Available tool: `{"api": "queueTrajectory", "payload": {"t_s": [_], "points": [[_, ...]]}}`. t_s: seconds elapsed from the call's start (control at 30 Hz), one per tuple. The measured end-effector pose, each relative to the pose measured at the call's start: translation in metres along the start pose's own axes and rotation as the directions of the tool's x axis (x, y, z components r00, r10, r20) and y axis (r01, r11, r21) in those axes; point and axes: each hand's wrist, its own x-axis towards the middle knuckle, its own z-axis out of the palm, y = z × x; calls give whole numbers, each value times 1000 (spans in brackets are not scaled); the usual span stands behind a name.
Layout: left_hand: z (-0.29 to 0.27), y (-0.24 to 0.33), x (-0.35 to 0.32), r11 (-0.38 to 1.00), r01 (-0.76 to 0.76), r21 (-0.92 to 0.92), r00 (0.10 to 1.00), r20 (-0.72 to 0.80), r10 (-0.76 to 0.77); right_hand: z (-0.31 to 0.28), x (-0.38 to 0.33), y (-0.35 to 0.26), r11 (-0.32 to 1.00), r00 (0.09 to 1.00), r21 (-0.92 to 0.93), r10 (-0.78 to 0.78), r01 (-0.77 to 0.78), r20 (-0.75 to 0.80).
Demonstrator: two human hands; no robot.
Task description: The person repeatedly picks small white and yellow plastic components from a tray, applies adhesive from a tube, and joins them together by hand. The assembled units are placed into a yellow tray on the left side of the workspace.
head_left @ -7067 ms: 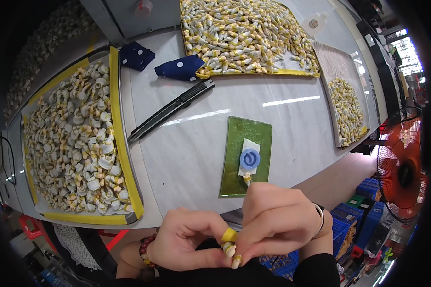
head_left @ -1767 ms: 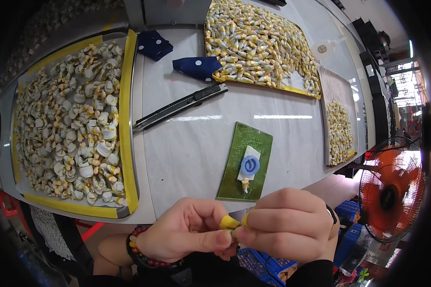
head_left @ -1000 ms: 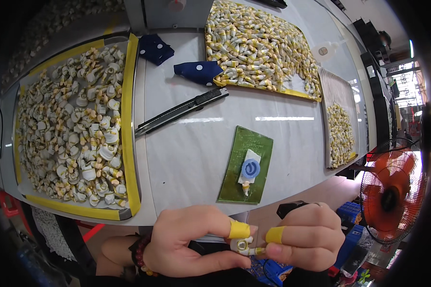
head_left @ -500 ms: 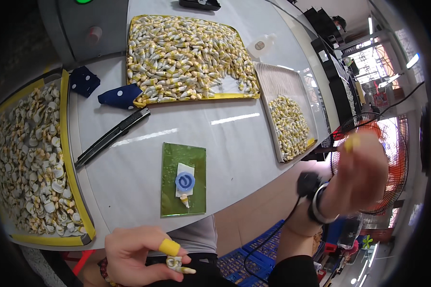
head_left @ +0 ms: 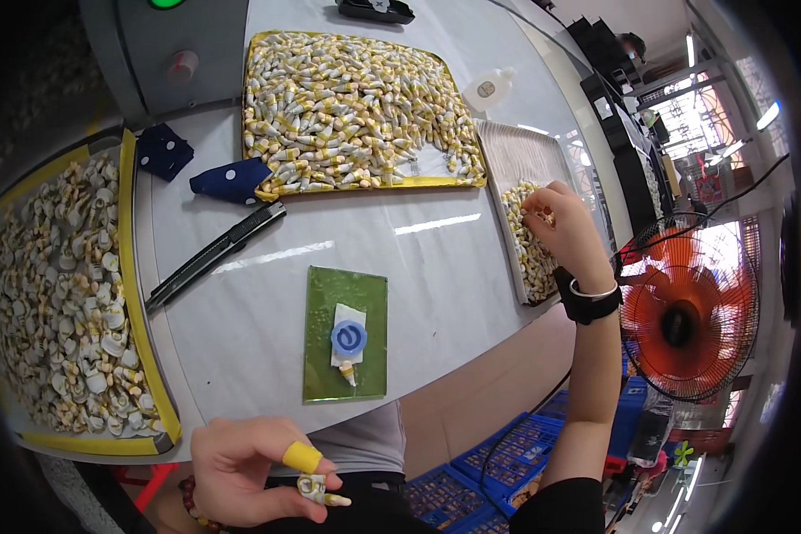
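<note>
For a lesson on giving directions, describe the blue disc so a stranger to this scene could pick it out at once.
Near the front edge of the pale table lies a green plate. On it is a white pad, and on that sits the blue disc. It is light blue and round, while the small piece on its near side is tapered, white and yellow.

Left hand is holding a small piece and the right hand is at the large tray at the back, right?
Not quite: the head view shows the right hand at the small tray on the right, not the large tray at the back. The left hand is indeed holding a small piece.
</note>
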Motion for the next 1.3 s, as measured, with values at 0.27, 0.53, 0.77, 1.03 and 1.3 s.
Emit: {"api": "queueTrajectory", "payload": {"t_s": [0.27, 0.53, 0.77, 1.03, 1.3], "points": [[-11, -5, 1, 994, -50, -99, 990, 127, 63, -16, -13, -39, 976, 974, 210, -6, 55, -225], [-13, -5, 5, 991, -119, -57, 974, 184, 128, 18, -36, -148, 790, 890, 438, -452, 429, -56], [-10, -2, -2, 998, -61, -33, 992, 108, 64, 37, -36, -156, 764, 820, 361, -572, 535, -6], [-14, -3, 0, 991, -133, -13, 979, 156, 133, 35, -36, -160, 762, 766, 99, -643, 640, -3], [-19, -5, 2, 895, -328, 302, 941, 190, 280, 22, -50, -169, 695, 820, 445, -534, 565, -208]]}}
